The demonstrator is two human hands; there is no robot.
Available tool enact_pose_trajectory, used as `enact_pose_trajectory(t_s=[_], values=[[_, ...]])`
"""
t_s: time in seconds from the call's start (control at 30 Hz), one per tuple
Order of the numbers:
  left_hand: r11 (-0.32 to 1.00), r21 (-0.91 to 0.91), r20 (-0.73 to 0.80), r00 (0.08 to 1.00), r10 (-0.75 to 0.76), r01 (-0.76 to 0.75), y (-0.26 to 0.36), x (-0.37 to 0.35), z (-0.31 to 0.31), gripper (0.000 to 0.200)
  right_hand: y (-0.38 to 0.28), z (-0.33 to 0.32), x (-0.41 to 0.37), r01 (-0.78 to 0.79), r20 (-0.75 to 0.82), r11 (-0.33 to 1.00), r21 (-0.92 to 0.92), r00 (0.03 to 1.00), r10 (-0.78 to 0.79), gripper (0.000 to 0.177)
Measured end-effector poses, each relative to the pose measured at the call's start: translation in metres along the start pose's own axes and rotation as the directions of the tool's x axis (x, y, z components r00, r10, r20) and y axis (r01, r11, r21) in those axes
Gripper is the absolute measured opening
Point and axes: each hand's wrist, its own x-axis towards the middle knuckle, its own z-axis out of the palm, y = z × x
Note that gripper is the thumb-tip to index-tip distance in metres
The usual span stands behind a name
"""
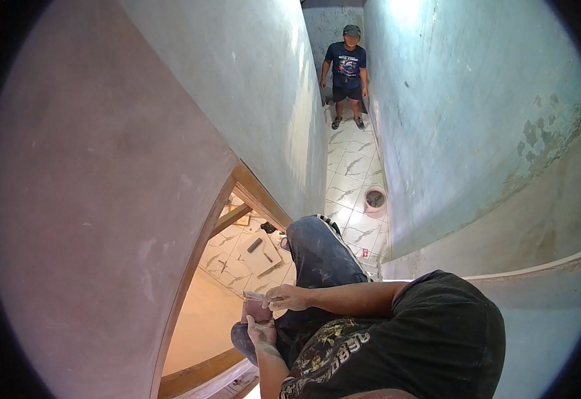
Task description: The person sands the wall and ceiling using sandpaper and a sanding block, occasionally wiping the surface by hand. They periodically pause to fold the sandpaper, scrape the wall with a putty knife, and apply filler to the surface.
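Block [257,308], half hidden | left hand [261,330] holds underneath | right hand [288,297] holds top

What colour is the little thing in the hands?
The small block is reddish-brown; head view.

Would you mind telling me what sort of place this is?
Probably a narrow indoor passage under construction or renovation: bare plastered walls, a tiled floor with a bucket on it, and an unfinished wooden door frame.

A bucket [375,199] stands on the tiled floor [350,166].
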Motion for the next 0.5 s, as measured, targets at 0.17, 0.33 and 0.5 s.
enact_pose_trajectory(t_s=[0.17,0.33,0.5], values=[[1.000,-0.012,0.018,1.000,0.000,0.000,-0.001,0.002,-0.002,0.044,0.003,0.001,0.000,-0.031,0.008,0.998,0.054,0.999,0.031,0.027],[1.000,0.011,-0.001,1.000,-0.008,0.008,0.000,-0.001,0.003,0.044,0.002,0.001,0.000,-0.039,0.013,0.999,0.036,0.999,0.039,0.027],[1.000,0.014,0.018,1.000,0.012,-0.013,-0.001,0.000,0.002,0.044,0.003,0.002,0.001,0.002,0.001,0.999,0.039,1.000,-0.002,0.027]])
